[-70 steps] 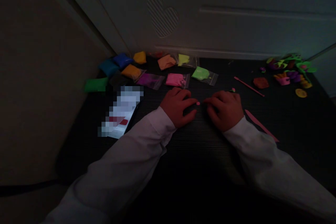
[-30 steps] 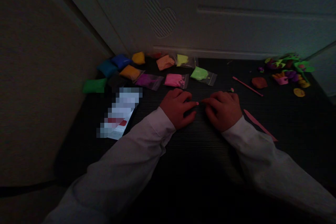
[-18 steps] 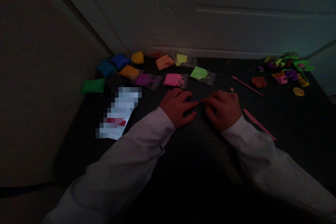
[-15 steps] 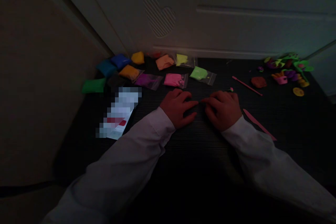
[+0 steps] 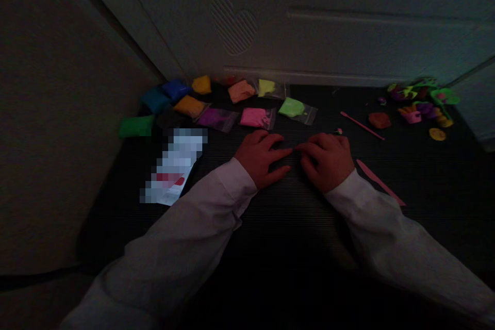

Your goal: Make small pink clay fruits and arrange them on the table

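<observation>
My left hand lies low over the dark table, fingers spread, with its index finger pointing right. Facing it, my right hand has its index finger stretched left and its thumb apart below. The two index fingertips nearly meet just above the tabletop. Whether something tiny lies under them is too dark to make out. Just beyond my right hand sits a small pink-and-green clay piece. To its right are a thin pink modelling stick and a pink plastic clay knife. A reddish-brown clay lump rests behind them.
Several clay packets line the back left, among them a green packet, a pink packet and a light green packet. A lit phone lies left of my left arm. Colourful clay figures and a yellow disc stand back right.
The view has shifted very slightly. Both hands keep nearly the same place and pose, and nothing on the table has visibly moved.
</observation>
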A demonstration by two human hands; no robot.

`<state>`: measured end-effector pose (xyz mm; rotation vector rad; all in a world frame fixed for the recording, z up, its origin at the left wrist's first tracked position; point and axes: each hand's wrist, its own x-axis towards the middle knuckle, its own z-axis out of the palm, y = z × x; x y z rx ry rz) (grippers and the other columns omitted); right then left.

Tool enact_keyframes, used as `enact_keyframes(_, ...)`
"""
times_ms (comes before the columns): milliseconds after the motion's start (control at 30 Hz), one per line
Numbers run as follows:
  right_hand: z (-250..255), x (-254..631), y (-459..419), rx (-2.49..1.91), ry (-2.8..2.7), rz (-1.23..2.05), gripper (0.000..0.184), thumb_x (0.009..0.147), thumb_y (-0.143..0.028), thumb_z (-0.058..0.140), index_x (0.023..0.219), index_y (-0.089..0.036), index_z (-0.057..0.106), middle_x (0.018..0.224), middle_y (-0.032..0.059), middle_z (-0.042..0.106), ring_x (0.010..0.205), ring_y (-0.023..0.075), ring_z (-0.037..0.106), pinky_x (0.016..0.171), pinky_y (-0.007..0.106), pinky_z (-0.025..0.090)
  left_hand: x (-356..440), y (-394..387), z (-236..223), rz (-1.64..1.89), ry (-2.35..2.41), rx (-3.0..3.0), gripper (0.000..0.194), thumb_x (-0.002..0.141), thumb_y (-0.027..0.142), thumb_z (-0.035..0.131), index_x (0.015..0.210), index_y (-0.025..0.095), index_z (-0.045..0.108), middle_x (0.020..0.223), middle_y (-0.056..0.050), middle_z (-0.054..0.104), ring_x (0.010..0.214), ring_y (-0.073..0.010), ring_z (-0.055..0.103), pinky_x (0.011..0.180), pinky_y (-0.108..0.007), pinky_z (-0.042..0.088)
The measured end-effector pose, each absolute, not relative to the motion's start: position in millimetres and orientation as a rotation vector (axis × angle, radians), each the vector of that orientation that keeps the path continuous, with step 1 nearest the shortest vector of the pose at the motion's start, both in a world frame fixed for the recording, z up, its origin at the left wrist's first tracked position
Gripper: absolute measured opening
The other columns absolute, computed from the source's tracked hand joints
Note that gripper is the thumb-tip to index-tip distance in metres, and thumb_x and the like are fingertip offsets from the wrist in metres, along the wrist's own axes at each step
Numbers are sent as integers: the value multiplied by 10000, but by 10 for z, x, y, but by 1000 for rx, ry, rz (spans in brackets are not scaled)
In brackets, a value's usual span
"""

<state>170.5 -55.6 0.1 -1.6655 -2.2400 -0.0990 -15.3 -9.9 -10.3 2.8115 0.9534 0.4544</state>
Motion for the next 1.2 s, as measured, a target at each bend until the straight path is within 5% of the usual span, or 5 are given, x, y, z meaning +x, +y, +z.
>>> enact_keyframes(1200, -3, 1707, -562, -1678, -2234, -96, 228, 762, -266, 442, 922, -244, 602, 876, 35, 557, 815, 190, 470, 747, 364, 232, -145, -100, -110, 578, 999, 2752, 410, 723, 429, 461, 1069, 230, 549, 1155, -61, 473, 1039, -250, 362, 869, -421, 300)
